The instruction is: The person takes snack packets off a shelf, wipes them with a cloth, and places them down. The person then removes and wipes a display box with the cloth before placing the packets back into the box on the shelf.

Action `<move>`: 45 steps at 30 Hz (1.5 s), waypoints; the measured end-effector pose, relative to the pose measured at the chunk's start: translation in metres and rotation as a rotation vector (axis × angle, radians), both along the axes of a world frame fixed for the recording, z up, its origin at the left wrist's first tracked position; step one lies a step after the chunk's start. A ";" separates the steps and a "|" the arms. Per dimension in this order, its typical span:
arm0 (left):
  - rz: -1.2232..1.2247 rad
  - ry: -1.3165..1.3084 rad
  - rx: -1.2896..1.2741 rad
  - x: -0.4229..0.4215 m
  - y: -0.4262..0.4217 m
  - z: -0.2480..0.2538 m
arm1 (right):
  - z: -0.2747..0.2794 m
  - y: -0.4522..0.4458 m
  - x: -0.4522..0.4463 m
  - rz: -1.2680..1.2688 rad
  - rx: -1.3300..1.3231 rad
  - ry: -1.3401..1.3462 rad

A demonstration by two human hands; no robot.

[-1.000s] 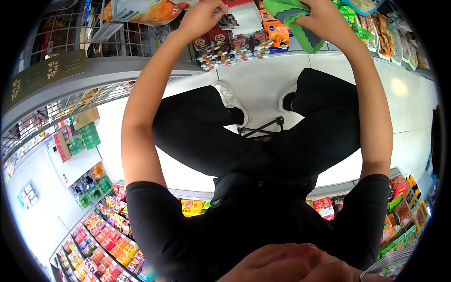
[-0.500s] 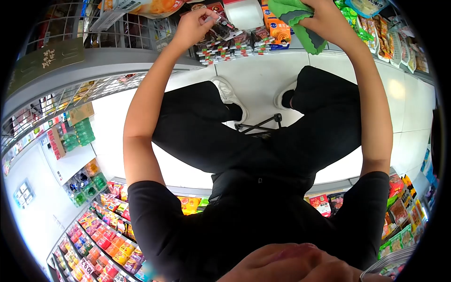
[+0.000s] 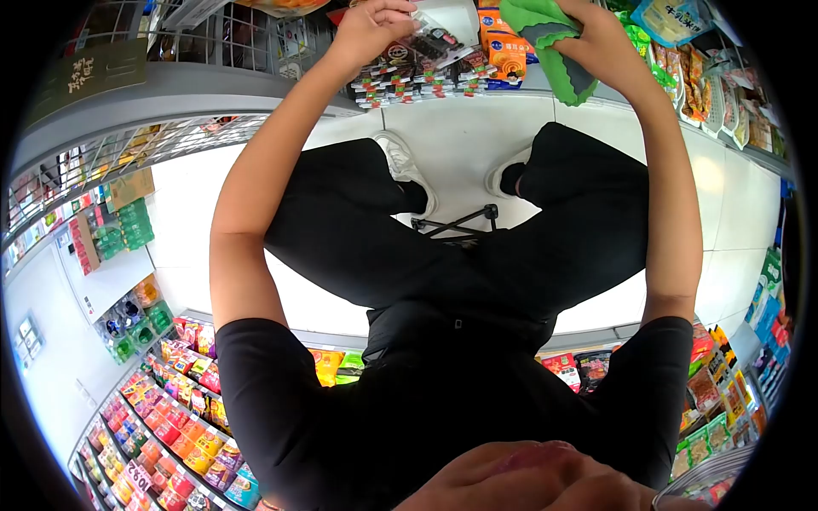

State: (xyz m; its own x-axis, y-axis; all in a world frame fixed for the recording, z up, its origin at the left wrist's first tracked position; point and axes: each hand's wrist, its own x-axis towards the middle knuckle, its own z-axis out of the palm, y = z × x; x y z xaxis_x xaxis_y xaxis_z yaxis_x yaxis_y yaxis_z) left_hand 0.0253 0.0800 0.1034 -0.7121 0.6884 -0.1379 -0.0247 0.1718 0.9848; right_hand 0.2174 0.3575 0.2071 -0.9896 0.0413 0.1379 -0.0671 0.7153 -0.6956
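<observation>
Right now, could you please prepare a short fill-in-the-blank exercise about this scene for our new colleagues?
1. The hand nearer the dark packets is the person's ____ one.
2. The right hand holds a cloth coloured grey and ____.
3. The shoes on the floor are mostly ____.
4. The trousers are ____.

Missing words: left; green; white; black.

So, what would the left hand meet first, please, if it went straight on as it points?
Beyond the dark packet at its fingers, the left hand would probably meet the white panel, though depth is unclear.
</observation>
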 end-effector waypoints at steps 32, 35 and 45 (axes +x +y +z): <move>0.023 -0.884 0.177 0.099 -0.001 0.029 | -0.022 -0.018 -0.005 0.192 -0.065 -0.124; 0.011 -0.874 0.161 0.101 -0.001 0.030 | -0.019 -0.018 -0.005 0.184 -0.077 -0.136; 0.049 -0.786 0.022 0.115 -0.001 0.031 | -0.010 -0.030 -0.003 0.235 -0.074 -0.086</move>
State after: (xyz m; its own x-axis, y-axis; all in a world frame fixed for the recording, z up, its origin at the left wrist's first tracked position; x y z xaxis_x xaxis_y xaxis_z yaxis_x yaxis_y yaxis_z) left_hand 0.1403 0.0787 0.1342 -0.4411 0.6670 -0.6004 -0.7222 0.1333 0.6787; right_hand 0.2142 0.3272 0.1974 -0.9812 -0.1839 0.0581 -0.1635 0.6337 -0.7561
